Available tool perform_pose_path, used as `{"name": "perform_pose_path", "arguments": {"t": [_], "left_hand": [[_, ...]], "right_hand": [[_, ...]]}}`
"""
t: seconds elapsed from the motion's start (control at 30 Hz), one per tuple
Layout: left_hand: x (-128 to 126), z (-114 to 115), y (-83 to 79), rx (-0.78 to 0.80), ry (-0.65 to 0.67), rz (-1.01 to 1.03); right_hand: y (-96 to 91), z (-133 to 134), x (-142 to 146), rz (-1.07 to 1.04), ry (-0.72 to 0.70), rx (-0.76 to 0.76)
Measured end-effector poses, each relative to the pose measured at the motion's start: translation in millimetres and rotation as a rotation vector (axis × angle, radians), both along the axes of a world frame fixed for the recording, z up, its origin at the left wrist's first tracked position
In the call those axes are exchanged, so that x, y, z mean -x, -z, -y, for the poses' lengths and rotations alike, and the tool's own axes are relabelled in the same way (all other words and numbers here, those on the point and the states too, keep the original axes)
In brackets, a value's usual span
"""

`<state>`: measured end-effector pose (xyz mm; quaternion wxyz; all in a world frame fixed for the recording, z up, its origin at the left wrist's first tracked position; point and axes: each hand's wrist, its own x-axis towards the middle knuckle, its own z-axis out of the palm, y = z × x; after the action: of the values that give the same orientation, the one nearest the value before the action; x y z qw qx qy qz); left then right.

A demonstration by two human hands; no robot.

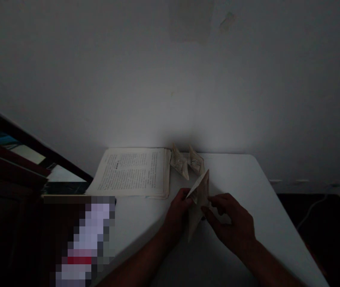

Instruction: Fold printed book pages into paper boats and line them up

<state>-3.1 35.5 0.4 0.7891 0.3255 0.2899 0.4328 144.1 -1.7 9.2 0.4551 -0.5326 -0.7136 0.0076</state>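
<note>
Paper [198, 203], folded pointed, pinched between hands, left hand [177, 213] and right hand [232, 225], over white table [248, 179].

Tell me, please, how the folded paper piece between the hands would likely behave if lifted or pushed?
The folded paper piece is probably very light: the left hand and right hand hold it by fingertips alone. Its creased layers likely stiffen it, though a squeeze would crush it. On the smooth white table it would probably slide, not roll.
</note>
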Motion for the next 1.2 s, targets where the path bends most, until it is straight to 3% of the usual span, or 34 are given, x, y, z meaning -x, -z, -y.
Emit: {"name": "perform_pose_path", "arguments": {"t": [0.17, 0.33, 0.63, 0.77, 0.97, 1.2], "left_hand": [[2.7, -0.2, 4.3, -0.078, 0.047, -0.103], [8.4, 0.6, -5.2, -0.281, 0.121, -0.348], [9.9, -2.8, -6.5, -0.216, 0.123, -0.239], [12.6, -6.5, -7.1, -0.155, 0.014, -0.221], [14.0, -9.3, -10.2, -0.066, -0.192, -0.113], [13.5, -10.8, -17.7, -0.050, -0.289, -0.110]], "right_hand": [[2.7, -0.7, 0.2, -0.159, 0.045, 0.185], [7.4, -0.8, -2.0, -0.265, 0.063, 0.210], [14.3, 0.0, -5.6, -0.392, 0.040, 0.216], [12.7, 1.0, -7.5, -0.375, -0.026, 0.206], [1.9, -2.1, -4.0, -0.151, -0.205, 0.169], [1.4, -2.4, 1.2, -0.029, -0.309, 0.088]]}}
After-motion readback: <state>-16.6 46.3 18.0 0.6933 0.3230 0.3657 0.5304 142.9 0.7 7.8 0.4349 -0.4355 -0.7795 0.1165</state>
